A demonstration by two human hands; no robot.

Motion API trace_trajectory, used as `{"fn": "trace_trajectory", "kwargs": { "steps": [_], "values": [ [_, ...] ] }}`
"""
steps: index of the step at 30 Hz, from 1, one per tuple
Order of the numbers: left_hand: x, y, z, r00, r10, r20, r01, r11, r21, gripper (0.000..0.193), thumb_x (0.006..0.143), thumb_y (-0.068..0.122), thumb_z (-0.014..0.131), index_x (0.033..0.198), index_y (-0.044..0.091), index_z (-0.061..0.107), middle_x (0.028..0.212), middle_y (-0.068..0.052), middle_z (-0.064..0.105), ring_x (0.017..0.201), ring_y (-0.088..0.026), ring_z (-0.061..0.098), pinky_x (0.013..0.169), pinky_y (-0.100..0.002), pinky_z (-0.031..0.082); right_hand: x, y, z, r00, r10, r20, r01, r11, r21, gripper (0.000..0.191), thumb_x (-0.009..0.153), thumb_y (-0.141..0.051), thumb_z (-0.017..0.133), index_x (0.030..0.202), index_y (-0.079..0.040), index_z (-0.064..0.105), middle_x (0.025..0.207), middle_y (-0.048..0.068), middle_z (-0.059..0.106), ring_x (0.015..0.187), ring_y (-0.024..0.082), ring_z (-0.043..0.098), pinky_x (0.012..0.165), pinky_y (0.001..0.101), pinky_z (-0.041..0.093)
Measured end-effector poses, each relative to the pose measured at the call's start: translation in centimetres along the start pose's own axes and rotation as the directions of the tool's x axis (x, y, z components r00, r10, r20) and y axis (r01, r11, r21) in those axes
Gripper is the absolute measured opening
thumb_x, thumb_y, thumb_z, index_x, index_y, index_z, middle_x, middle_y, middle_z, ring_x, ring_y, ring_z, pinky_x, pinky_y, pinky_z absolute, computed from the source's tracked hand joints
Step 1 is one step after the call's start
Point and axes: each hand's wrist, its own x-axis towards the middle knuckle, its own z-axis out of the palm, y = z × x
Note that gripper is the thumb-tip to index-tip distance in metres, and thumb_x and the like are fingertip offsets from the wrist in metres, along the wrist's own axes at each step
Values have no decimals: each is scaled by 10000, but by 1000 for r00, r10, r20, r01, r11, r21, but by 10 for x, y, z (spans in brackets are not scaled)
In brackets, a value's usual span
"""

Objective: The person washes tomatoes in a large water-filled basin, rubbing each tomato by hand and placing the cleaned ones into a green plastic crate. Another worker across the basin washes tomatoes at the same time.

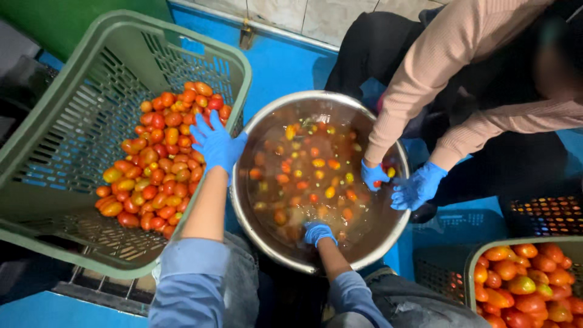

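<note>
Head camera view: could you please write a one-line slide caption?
Blue-gloved left hand over green plastic crate of tomatoes; right hand in water-filled round steel basin.

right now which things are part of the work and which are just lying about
In use:
- round steel basin of water
- floating tomatoes
- tilted green plastic crate
- left hand
- right hand

Lying about:
- dark crate
- green basket of tomatoes
</note>
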Motion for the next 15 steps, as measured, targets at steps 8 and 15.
{"fn": "trace_trajectory", "kwargs": {
  "steps": [8, 15],
  "values": [
    [-28, 32, 0, 772, 392, -500, -409, 909, 81, 722, 800, 270, 799, 1417, 16, 523, 1561, -278, 361, 1427, -497, 341, 1143, -635, 353, -22, 55, -23, 986, -157, 51, 19, 413, 910, 492, 962, -416, 639, 1417, -244, 565, 1088, 116, 685, 754, 180, 620, 567, 306, 490],
    [-113, 60, 82, 660, 647, 382, -337, 709, -619, 259, 960, 320, 573, 925, 77, 655, 853, -140, 632, 814, -279, 622, 786, -428, 516, -31, 56, -33, 966, -254, 47, -90, -161, 983, 435, 975, -466, 595, 1325, -211, 628, 1012, 132, 727, 526, 137, 562, 433, 216, 464]
  ]
}}
